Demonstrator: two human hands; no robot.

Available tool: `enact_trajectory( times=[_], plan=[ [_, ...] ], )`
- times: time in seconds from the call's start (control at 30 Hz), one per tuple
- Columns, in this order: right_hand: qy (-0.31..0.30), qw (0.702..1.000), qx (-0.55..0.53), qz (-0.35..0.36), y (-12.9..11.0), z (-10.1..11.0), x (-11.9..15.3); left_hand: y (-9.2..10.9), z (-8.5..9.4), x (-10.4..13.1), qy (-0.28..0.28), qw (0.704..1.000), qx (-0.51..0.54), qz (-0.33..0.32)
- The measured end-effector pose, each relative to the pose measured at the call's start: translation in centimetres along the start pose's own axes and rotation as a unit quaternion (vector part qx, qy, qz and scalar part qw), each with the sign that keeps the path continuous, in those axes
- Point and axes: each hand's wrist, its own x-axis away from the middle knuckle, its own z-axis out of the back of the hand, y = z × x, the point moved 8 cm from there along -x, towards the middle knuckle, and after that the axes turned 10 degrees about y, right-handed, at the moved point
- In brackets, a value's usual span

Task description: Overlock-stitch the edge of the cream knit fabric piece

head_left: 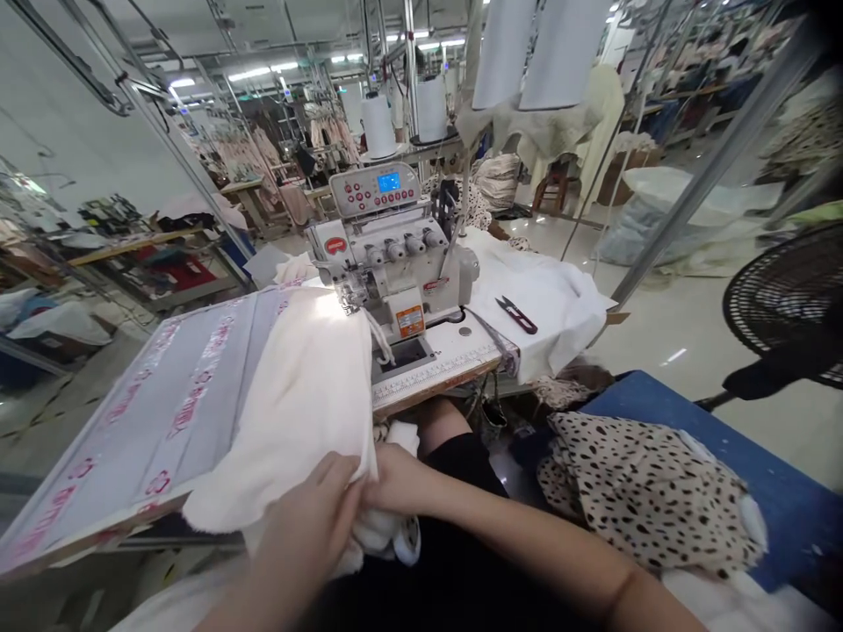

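A cream fabric piece (303, 395) lies over the sewing table and runs up to the presser foot of a white overlock sewing machine (395, 263). At the table's near edge my left hand (309, 518) pinches the cloth's lower edge. My right hand (395, 478) meets it from the right and grips the same edge, with more white cloth bunched below in my lap.
A grey extension board (151, 412) with pink tape spans the left. Thread snips (517, 314) lie on white cloth right of the machine. Leopard-print fabric (645, 491) is piled on a blue surface (790, 500) at right. A black fan (790, 307) stands beyond; thread cones (378, 123) sit behind.
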Motion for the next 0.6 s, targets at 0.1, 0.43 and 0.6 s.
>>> enact_trajectory(
  times=[0.1,0.43,0.6],
  plan=[
    [0.116,0.991,0.061,0.004,-0.5,4.0,1.2,-0.3,-0.6,0.5,0.022,1.000,0.009,0.005],
    [0.089,0.995,0.014,0.031,-4.2,5.6,5.2,2.7,2.0,0.6,0.118,0.987,0.097,-0.043],
    [0.023,0.990,-0.132,-0.051,-2.2,3.3,6.1,2.4,1.5,1.0,0.112,0.986,0.123,0.009]
  ],
)
